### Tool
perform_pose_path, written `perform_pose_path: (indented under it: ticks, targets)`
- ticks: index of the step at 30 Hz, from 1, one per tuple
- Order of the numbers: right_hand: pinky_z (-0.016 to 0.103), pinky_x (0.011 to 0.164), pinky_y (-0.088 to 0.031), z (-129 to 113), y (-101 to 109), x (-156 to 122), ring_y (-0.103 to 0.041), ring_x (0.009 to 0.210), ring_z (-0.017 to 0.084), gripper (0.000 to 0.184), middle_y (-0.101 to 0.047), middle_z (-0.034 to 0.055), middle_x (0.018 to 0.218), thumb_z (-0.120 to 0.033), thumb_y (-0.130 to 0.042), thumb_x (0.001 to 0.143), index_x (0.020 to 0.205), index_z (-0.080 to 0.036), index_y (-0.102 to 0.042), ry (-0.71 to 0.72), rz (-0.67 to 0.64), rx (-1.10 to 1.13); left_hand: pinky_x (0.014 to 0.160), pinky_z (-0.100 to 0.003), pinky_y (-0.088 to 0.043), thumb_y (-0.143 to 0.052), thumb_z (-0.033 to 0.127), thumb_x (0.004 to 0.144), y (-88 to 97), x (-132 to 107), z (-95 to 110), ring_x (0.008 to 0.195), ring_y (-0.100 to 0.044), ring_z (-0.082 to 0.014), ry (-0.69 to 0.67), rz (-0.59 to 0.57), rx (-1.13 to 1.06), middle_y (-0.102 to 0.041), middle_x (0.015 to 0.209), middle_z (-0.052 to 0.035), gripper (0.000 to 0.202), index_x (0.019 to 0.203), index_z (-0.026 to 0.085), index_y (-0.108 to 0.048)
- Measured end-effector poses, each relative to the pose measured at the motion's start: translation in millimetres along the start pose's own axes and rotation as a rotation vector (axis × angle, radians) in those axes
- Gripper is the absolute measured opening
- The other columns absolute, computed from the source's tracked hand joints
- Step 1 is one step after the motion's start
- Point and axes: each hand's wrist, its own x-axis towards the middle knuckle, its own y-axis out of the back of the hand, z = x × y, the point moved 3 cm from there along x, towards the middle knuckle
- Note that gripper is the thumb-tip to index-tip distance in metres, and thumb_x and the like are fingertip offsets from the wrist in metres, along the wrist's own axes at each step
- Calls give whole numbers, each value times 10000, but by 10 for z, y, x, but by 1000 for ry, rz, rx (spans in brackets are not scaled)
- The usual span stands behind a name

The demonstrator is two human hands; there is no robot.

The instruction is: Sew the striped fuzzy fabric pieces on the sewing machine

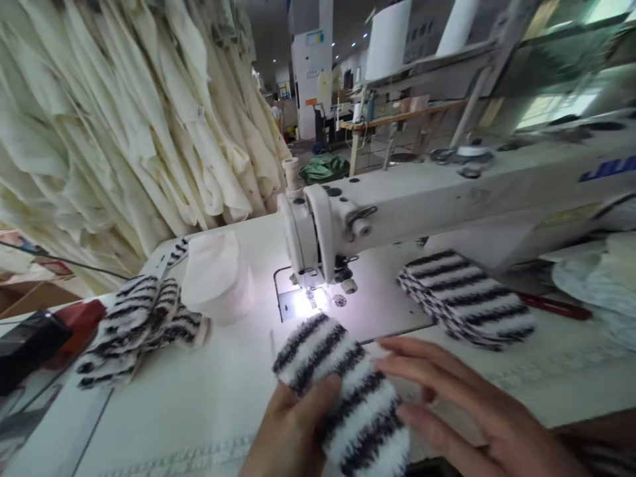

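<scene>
A black-and-white striped fuzzy fabric piece (348,391), long with a rounded end, is pinched in my left hand (298,424), thumb on top. Its far end lies just in front of the lit needle area of a white sewing machine (311,245). My right hand (462,404) hovers at the piece's right edge, fingers spread and slightly blurred; whether the fingertips touch the fabric I cannot tell. Right of the needle sits a neat stack of matching striped pieces (467,298). To the left stands a stack of plain white fabric pieces (216,275).
More striped pieces (144,324) lie loosely piled at the table's left. A red-handled tool (554,305) rests beside the right stack. Cream garments (149,119) hang behind the table. White thread cones (388,40) stand at the back. White cloth (601,278) is bunched at far right.
</scene>
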Motion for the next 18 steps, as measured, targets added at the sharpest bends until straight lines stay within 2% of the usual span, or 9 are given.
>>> perform_pose_path:
  ticks: [3, 6, 8, 10, 13, 15, 18]
  targets:
    - [181, 747, -540, -6, -329, 107, -663, 885, 131, 312, -677, -1, 1052, -376, -566, 877, 1182, -328, -607, -306, -152, 428, 889, -366, -494, -763, 336, 724, 189, -88, 263, 1007, -654, -277, -62, 101, 157, -724, 990, -96, 346, 1000, 149, -674]
    - [163, 624, -521, -115, -522, 227, -628, 717, 105, 309, -633, -11, 818, -388, -559, 862, 1135, -273, -645, -413, -143, 587, 897, -328, -476, -694, 442, 776, 287, -16, 556, 1019, -638, -237, -124, 130, 389, -716, 1002, -68, 367, 1025, 174, -665]
    - [158, 564, -499, -147, -586, 255, -593, 616, 91, 314, -580, -34, 717, -352, -553, 854, 1140, -258, -640, -397, -109, 514, 833, -307, -482, -626, 459, 817, 312, 93, 742, 943, -640, -215, -213, 63, 673, -709, 949, -56, 346, 1006, 170, -656]
    - [174, 571, -507, -137, -624, 235, -602, 593, 98, 303, -600, -34, 694, -288, -528, 849, 1128, -237, -636, -337, -75, 358, 725, -284, -469, -574, 420, 843, 331, 206, 874, 816, -622, -189, -310, 14, 1067, -687, 858, -39, 285, 945, 163, -642]
    - [230, 664, -548, -105, -673, 167, -674, 722, 141, 291, -701, 25, 841, -219, -478, 856, 1101, -189, -632, -191, -63, 115, 614, -273, -399, -580, 356, 814, 373, 332, 944, 657, -552, -164, -379, 58, 1513, -641, 741, -15, 207, 885, 165, -620]
    - [268, 703, -562, -101, -698, 132, -688, 816, 166, 276, -713, 54, 945, -220, -443, 894, 1101, -173, -619, -99, -58, -4, 605, -278, -372, -595, 360, 795, 377, 374, 942, 622, -529, -161, -388, 89, 1654, -634, 732, -9, 214, 902, 175, -612]
    - [275, 668, -561, -108, -722, 104, -685, 784, 162, 258, -706, 36, 913, -186, -374, 936, 1035, -193, -613, -22, -52, -120, 628, -282, -366, -539, 378, 832, 325, 389, 948, 651, -540, -168, -427, 118, 1793, -640, 754, -11, 212, 896, 189, -609]
